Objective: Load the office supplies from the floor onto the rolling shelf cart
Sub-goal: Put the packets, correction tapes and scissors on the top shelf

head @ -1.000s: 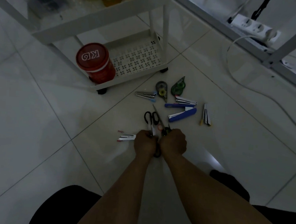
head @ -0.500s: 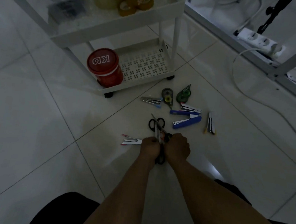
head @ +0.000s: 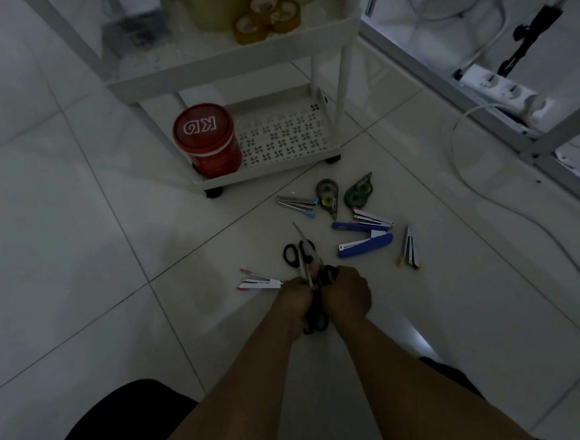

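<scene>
Floor count: five staplers (head: 365, 245), two correction tape dispensers (head: 358, 193), scissors (head: 305, 255) bunch, number unclear; cart: one red tub (head: 207, 139), three small tape rolls (head: 268, 18).

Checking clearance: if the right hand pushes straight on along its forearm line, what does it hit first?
The right hand, gripping a bundle of scissors with the left hand, points up and left. First in line would likely be the black-handled scissors on the floor, then the cart; depth is unclear.
</scene>
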